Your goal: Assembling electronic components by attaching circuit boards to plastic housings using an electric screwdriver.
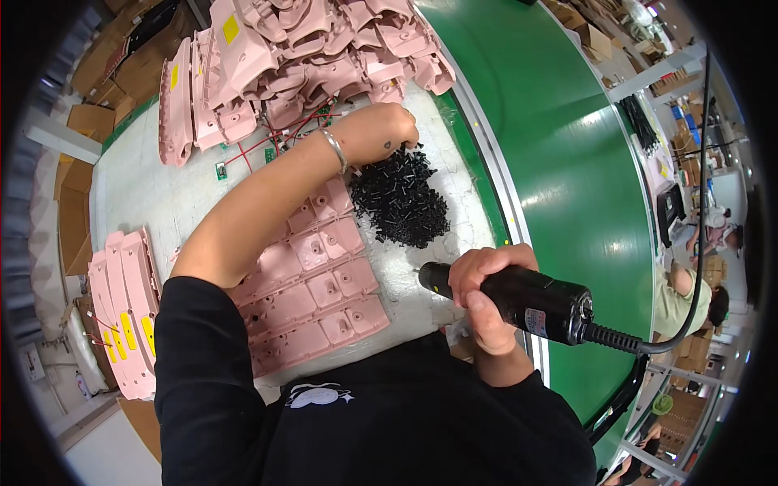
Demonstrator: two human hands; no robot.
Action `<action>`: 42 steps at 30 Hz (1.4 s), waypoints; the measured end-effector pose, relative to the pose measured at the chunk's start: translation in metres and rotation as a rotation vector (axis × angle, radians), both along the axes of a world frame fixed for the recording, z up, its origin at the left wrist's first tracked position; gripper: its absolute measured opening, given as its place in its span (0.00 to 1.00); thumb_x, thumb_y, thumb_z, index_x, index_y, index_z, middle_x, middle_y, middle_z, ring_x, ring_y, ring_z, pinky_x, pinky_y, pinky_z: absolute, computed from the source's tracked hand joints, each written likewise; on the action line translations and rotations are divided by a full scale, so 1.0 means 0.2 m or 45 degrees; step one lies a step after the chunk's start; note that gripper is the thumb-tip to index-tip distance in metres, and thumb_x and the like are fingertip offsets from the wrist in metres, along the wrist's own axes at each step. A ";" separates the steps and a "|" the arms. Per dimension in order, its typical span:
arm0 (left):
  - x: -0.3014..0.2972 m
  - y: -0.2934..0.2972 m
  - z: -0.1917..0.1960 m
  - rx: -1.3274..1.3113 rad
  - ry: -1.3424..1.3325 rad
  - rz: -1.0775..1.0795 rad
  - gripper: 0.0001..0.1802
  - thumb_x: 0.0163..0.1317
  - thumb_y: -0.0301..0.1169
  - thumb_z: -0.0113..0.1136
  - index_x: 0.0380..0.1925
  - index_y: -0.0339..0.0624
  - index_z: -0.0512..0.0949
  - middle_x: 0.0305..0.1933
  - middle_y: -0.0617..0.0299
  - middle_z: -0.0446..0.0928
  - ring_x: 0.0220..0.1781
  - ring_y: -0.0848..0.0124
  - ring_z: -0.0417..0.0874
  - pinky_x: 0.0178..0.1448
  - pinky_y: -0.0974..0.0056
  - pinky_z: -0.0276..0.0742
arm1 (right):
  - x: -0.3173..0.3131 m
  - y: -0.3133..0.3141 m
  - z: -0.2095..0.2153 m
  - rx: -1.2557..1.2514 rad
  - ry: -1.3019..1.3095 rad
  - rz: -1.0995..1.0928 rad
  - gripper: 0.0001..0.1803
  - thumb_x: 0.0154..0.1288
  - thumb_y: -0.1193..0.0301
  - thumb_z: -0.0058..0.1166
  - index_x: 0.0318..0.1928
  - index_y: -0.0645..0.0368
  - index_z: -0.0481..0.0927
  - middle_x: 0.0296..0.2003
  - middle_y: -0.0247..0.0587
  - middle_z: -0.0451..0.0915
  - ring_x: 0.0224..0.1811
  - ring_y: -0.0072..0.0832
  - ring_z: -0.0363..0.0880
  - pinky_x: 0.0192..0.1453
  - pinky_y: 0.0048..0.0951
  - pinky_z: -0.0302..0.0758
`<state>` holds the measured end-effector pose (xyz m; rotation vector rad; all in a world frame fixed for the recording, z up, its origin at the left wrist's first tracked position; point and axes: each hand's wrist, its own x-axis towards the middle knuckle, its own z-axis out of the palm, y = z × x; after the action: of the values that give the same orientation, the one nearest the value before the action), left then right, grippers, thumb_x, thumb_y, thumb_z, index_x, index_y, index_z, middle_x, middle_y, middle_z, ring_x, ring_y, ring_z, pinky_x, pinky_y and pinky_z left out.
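My right hand (490,283) is wrapped around a black electric screwdriver (539,301), its tip pointing left over the white work surface and its cord leaving to the right. My left arm reaches across, and my left hand (387,134) is at the far edge of a heap of small black screws (401,198). Its fingers are curled in, and what they pinch, if anything, is hidden. Under my left forearm lie pink plastic panels (320,287) in rows, with screw posts and holes; the arm covers part of them.
A tall stack of pink plastic housings (316,57) stands at the far side. Small green circuit boards (221,170) with red wires lie before it. More pink panels (121,308) with yellow labels sit at left. A green conveyor belt (567,186) runs along the right; beyond, a person (685,300) sits.
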<state>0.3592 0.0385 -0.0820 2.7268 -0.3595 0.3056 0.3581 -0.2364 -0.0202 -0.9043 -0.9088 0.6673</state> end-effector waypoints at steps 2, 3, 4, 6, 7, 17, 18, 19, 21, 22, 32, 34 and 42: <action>-0.03 -0.01 0.03 0.012 0.070 0.013 0.12 0.43 0.18 0.54 0.29 0.39 0.81 0.31 0.52 0.78 0.39 0.56 0.80 0.43 0.57 0.76 | -0.01 0.00 0.00 -0.006 0.020 0.008 0.17 0.51 0.88 0.50 0.42 0.64 0.66 0.24 0.40 0.71 0.26 0.24 0.70 0.33 0.26 0.68; -0.06 -0.02 0.04 0.013 0.078 0.110 0.12 0.44 0.18 0.54 0.30 0.39 0.81 0.30 0.52 0.77 0.38 0.56 0.79 0.43 0.56 0.75 | -0.02 0.01 0.00 -0.055 -0.034 -0.055 0.16 0.52 0.81 0.52 0.42 0.61 0.64 0.21 0.37 0.69 0.22 0.24 0.67 0.30 0.27 0.66; -0.11 -0.02 0.05 0.012 0.090 0.211 0.12 0.45 0.18 0.54 0.31 0.39 0.80 0.30 0.52 0.77 0.38 0.55 0.79 0.43 0.56 0.75 | -0.03 0.02 0.00 -0.107 -0.086 -0.111 0.16 0.54 0.75 0.54 0.41 0.59 0.63 0.18 0.34 0.67 0.17 0.23 0.64 0.26 0.28 0.65; -0.23 -0.02 0.09 -0.092 -0.038 0.246 0.11 0.46 0.19 0.55 0.32 0.38 0.80 0.30 0.52 0.76 0.37 0.55 0.78 0.41 0.57 0.74 | -0.03 0.03 -0.01 -0.092 -0.084 -0.107 0.17 0.54 0.74 0.54 0.41 0.59 0.63 0.18 0.34 0.67 0.17 0.23 0.64 0.26 0.28 0.65; -0.29 -0.02 0.12 -0.186 -0.177 0.277 0.11 0.48 0.19 0.55 0.34 0.37 0.79 0.31 0.53 0.76 0.36 0.55 0.78 0.39 0.58 0.73 | -0.02 0.04 -0.02 -0.069 -0.089 -0.110 0.17 0.53 0.73 0.54 0.42 0.59 0.63 0.18 0.34 0.67 0.17 0.23 0.64 0.27 0.28 0.65; -1.30 -0.44 0.40 -0.374 -0.009 0.952 0.07 0.49 0.22 0.65 0.30 0.35 0.81 0.32 0.59 0.80 0.34 0.72 0.82 0.34 0.71 0.77 | 0.03 0.08 -0.06 0.098 -0.137 -0.161 0.19 0.51 0.70 0.48 0.46 0.61 0.68 0.17 0.31 0.63 0.16 0.21 0.60 0.29 0.26 0.63; -1.37 -0.52 0.39 -0.497 0.030 1.050 0.07 0.48 0.22 0.67 0.29 0.36 0.81 0.30 0.60 0.79 0.32 0.73 0.80 0.33 0.72 0.75 | 0.04 0.08 -0.06 0.088 -0.135 -0.131 0.19 0.51 0.70 0.47 0.46 0.61 0.68 0.17 0.31 0.61 0.16 0.21 0.59 0.29 0.26 0.61; -1.42 -0.60 0.37 -0.620 0.066 1.142 0.07 0.46 0.22 0.68 0.28 0.36 0.82 0.29 0.61 0.78 0.29 0.74 0.78 0.31 0.72 0.74 | 0.05 0.08 -0.06 0.071 -0.132 -0.108 0.19 0.51 0.71 0.47 0.46 0.60 0.68 0.17 0.31 0.61 0.17 0.21 0.59 0.30 0.27 0.61; -1.51 -0.73 0.31 -0.644 0.102 1.308 0.09 0.42 0.23 0.69 0.27 0.39 0.82 0.27 0.61 0.77 0.28 0.67 0.79 0.31 0.68 0.75 | 0.04 0.09 -0.06 0.056 -0.144 -0.107 0.19 0.51 0.71 0.47 0.46 0.60 0.69 0.17 0.31 0.61 0.17 0.21 0.59 0.31 0.27 0.61; -1.52 -0.79 0.29 -0.790 0.174 1.445 0.10 0.41 0.22 0.70 0.27 0.40 0.82 0.26 0.62 0.76 0.30 0.66 0.77 0.31 0.67 0.74 | 0.05 0.08 -0.06 0.058 -0.168 -0.091 0.19 0.51 0.71 0.46 0.46 0.61 0.69 0.18 0.31 0.61 0.18 0.21 0.59 0.31 0.27 0.61; -1.56 -0.89 0.19 -0.542 0.280 1.509 0.05 0.42 0.25 0.65 0.23 0.43 0.80 0.23 0.62 0.75 0.32 0.62 0.75 0.34 0.59 0.71 | 0.03 0.07 -0.06 0.051 -0.187 -0.124 0.18 0.52 0.71 0.46 0.46 0.61 0.68 0.18 0.32 0.59 0.18 0.22 0.59 0.32 0.28 0.61; -1.54 -0.90 0.19 -0.506 0.318 1.530 0.05 0.42 0.25 0.65 0.23 0.43 0.80 0.25 0.62 0.75 0.33 0.62 0.76 0.35 0.59 0.72 | 0.03 0.06 -0.06 0.050 -0.182 -0.150 0.18 0.52 0.71 0.46 0.46 0.61 0.68 0.18 0.32 0.60 0.18 0.22 0.59 0.32 0.27 0.61; -1.52 -0.94 0.22 -0.286 0.262 1.538 0.09 0.42 0.23 0.67 0.25 0.39 0.79 0.27 0.57 0.76 0.30 0.59 0.75 0.33 0.60 0.72 | -0.04 0.10 -0.03 0.058 -0.171 -0.213 0.19 0.50 0.72 0.50 0.44 0.62 0.66 0.19 0.36 0.67 0.17 0.23 0.63 0.27 0.29 0.65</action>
<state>0.0551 -0.1485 -0.0388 2.3697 1.3206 0.3164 0.3501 -0.2166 -0.0267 -0.9811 -0.9521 0.4450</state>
